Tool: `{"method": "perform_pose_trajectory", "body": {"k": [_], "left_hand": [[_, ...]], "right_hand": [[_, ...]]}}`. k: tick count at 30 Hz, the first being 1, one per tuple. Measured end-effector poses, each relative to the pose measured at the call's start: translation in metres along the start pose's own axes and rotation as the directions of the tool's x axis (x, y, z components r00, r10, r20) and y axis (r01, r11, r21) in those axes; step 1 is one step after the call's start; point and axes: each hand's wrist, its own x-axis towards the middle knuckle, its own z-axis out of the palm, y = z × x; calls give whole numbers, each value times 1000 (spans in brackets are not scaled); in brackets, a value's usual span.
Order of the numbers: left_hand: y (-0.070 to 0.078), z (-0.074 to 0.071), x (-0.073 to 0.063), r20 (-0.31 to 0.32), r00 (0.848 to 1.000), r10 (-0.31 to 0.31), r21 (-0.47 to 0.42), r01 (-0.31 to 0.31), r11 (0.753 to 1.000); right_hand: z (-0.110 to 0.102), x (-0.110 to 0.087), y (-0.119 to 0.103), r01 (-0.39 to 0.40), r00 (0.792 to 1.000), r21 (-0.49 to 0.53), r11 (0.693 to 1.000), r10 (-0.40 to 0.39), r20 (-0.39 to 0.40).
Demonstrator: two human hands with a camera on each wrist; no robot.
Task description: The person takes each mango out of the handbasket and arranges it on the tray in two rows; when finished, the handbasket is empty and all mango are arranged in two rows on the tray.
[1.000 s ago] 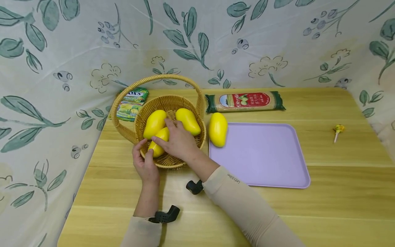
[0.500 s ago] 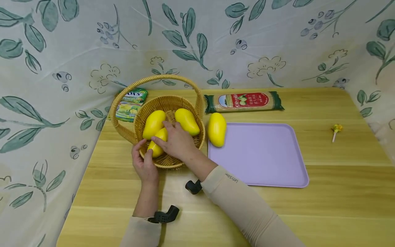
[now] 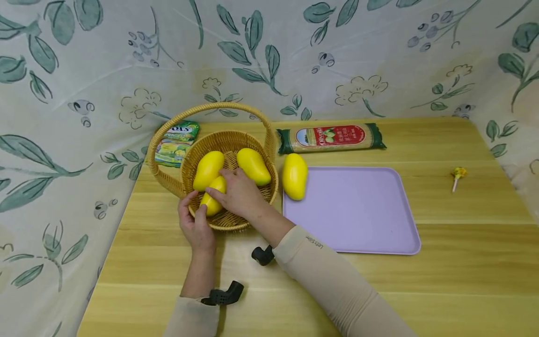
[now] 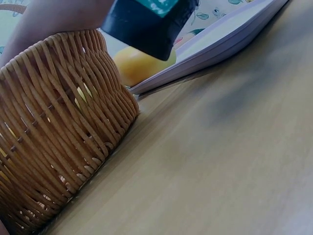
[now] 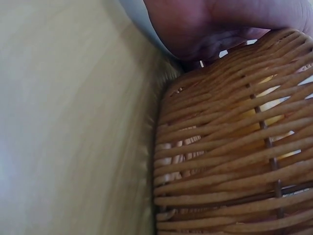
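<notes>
A wicker basket with a tall arched handle holds three yellow mangoes, and it also fills much of both wrist views. My left hand grips the basket's front-left rim, its thumb reaching over the edge against the front mango. Reaching inside, my right hand holds that same mango between thumb and fingers; some fingertips are hidden. Behind it lie a left mango and a right mango. Outside the basket, another mango rests over the left edge of a purple tray.
A noodle packet lies along the table's back edge. Behind the basket's left side is a green packet. A small lollipop lies at the far right. Patterned cloth hangs behind the wooden table.
</notes>
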Motion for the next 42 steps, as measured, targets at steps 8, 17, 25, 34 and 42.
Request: {"method": "perform_pose_trajectory", "body": {"k": [8, 17, 25, 34, 42], "left_hand": [[0, 0, 0, 1, 1000, 7, -10, -7, 1000], [1, 0, 0, -1, 1000, 10, 2, -10, 1000], [1, 0, 0, 0, 1000, 20, 3, -20, 1000], [-1, -1, -1, -5, 1000, 19, -15, -19, 1000], [0, -1, -1, -7, 1000, 10, -22, -10, 1000]], "right_hand": [[-1, 0, 0, -3, 1000, 10, 1000, 3, 1], [-2, -1, 0, -17, 1000, 23, 1000, 17, -6], [-15, -9, -1, 19, 988, 108, 994, -2, -153], [-48, -28, -4, 87, 971, 245, 966, -27, -238], [-66, -53, 4, 100, 976, 439, 893, -2, -218]]}}
